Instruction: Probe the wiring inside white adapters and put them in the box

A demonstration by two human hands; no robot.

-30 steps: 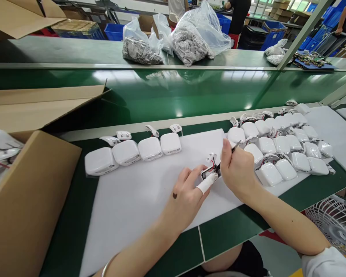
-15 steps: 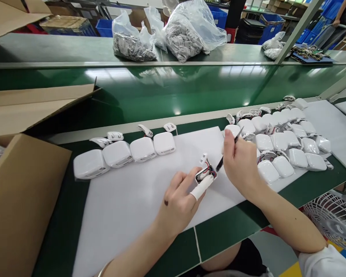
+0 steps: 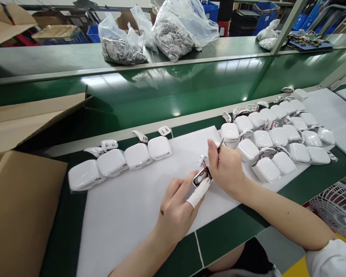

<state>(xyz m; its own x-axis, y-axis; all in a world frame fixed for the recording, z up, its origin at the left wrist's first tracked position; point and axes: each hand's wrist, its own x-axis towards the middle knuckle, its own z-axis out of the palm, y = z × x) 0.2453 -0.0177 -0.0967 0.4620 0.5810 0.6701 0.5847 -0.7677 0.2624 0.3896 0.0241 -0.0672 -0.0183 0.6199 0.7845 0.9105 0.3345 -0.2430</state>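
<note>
My left hand (image 3: 180, 206), with a white cover on one finger, grips a small white plastic housing (image 3: 195, 182) over the white sheet (image 3: 127, 207). The housing's open side faces up and shows red and black wires; a small white end piece (image 3: 202, 159) stands beyond it on the wires. My right hand (image 3: 227, 165) is closed round a dark, thin pointed tool (image 3: 220, 144), probably tweezers. Its lower end is hidden behind my fingers, close to the wires, so I cannot tell whether it touches them.
Four-sided white housings (image 3: 138, 156) stand in a row at left, their end pieces behind them. Several more white housings (image 3: 262, 139) crowd the right. A cardboard box (image 3: 25, 215) is at far left, a fan (image 3: 334, 207) at lower right. Filled plastic bags (image 3: 175, 38) lie on the back ledge.
My right hand has moved left and down, bringing the tool to the open housing. My left hand still holds the housing. The whole view has shifted slightly.
</note>
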